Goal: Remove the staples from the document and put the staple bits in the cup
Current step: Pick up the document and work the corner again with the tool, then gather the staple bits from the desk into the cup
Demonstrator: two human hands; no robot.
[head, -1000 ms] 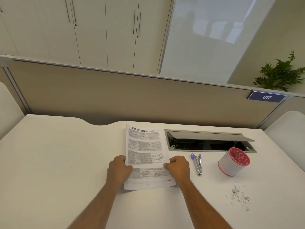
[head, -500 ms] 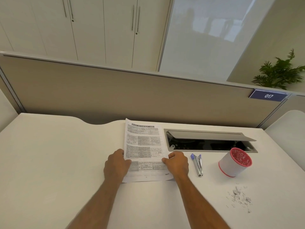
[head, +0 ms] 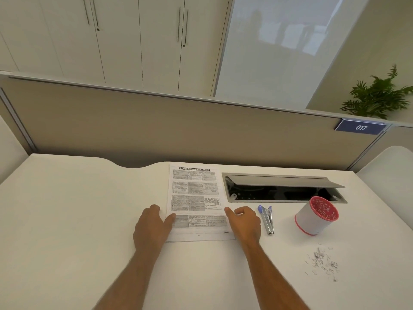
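The printed document (head: 195, 198) lies flat on the white desk (head: 78, 209). My left hand (head: 152, 227) rests on the desk at the paper's lower left edge, its thumb lying on the sheet. At the lower right edge sits my right hand (head: 244, 222), with the thumb tip touching the paper and the fingers loosely curled on the desk. Neither hand holds anything. A small blue and silver stapler tool (head: 267, 219) lies just right of my right hand. Further right stands the white cup (head: 310, 222) with a red rim. Several loose staple bits (head: 321, 261) are scattered in front of it.
An open cable hatch (head: 283, 189) with a raised grey flap is set into the desk behind the tool and cup. A beige partition (head: 178, 130) bounds the desk's far edge. White chair backs (head: 391, 175) stand at the right and left.
Both hands have slid outward off the document, from gripping its lower sides to resting beside its edges. The paper has settled flat and slightly further away.
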